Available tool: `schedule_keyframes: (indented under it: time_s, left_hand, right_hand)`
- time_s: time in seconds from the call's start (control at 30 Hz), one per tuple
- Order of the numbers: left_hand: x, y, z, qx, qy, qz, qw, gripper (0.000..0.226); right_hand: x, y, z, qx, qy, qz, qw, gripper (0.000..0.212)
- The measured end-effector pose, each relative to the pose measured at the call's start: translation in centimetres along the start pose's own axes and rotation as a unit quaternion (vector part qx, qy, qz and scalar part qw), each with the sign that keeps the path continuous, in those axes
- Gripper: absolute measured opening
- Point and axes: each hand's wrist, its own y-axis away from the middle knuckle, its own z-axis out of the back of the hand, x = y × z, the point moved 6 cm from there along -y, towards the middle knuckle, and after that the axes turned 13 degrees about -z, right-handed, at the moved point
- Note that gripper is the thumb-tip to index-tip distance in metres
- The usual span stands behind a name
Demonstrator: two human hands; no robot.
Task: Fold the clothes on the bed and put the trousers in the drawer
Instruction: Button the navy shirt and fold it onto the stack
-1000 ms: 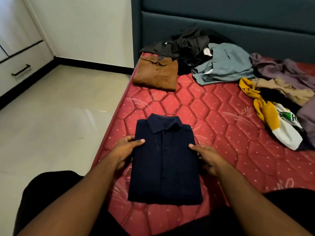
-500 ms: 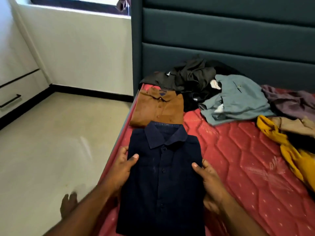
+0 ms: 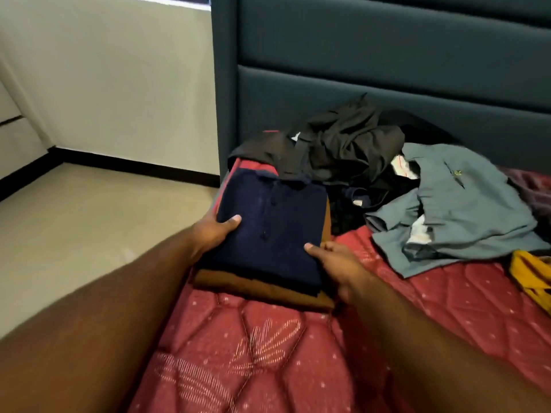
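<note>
1. Navy folded shirt [image 3: 268, 228] at centre, set atop brown folded shirt [image 3: 262, 289]; brown edge showing at 6 o'clock and along the 3 o'clock side.
2. Left hand [image 3: 213, 232] clamped on the navy shirt's 9 o'clock edge, thumb on top, fingers hidden beneath. Right hand [image 3: 334, 259] gripping the corner at 4 o'clock, thumb likewise on top.
3. Stack sitting close to the mattress [image 3: 268, 353] edge at 9 o'clock, floor [image 3: 89, 234] just beyond.
4. Risks, as judged:
   - Pulling the fingers out from under could drag the fold open or shift the navy shirt off square.
   - Nudging the stack toward 9 o'clock could tip it to the floor.
   - Black heap [image 3: 343, 147] at 12 o'clock touching the collar end; could slump onto the stack.
5. Count: two folded shirts stacked; two hands. Unfolded still: one black heap, one grey-blue shirt [image 3: 465, 201] at 3 o'clock, one yellow piece [image 3: 530, 272] and one purple piece [image 3: 533, 189] at the 3 o'clock border, both partly cut off.
6. Trousers: cannot tell which garment; possibly within the black heap. Drawer not clearly in view.
</note>
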Motion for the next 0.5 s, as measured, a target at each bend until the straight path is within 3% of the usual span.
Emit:
schedule_keyframes:
  time_s: [0.17, 0.27, 0.33, 0.37, 0.43, 0.5]
  left_hand:
    - [0.6, 0.8, 0.7, -0.148, -0.131, -0.077, 0.977, 0.043]
    - [-0.4, 2.8, 0.1, -0.172, -0.209, -0.096, 0.958, 0.048]
    - [-0.8, 4.7, -0.2, -0.173, -0.272, -0.077, 0.943, 0.057]
    - [-1.1, 5.4, 0.1, -0.19, -0.314, -0.078, 0.927, 0.061]
    - [-3.2, 7.8, -0.9, -0.207, -0.415, -0.156, 0.872, 0.061]
    - [-4.9, 10.3, -4.5, -0.116, -0.508, -0.249, 0.816, 0.06]
  right_hand:
    - [0.6, -0.9, 0.5, -0.072, -0.076, 0.104, 0.989, 0.018]
    - [0.9, -0.4, 0.9, -0.116, -0.079, 0.142, 0.98, 0.009]
    - [-0.5, 0.5, 1.4, -0.144, -0.026, 0.133, 0.98, 0.017]
    - [-1.2, 0.8, 1.4, -0.148, 0.008, 0.123, 0.981, 0.02]
    - [-2.6, 2.7, 1.9, -0.122, 0.059, 0.118, 0.984, 0.016]
    - [-4.2, 5.2, 2.8, -0.069, 0.092, 0.092, 0.989, 0.013]
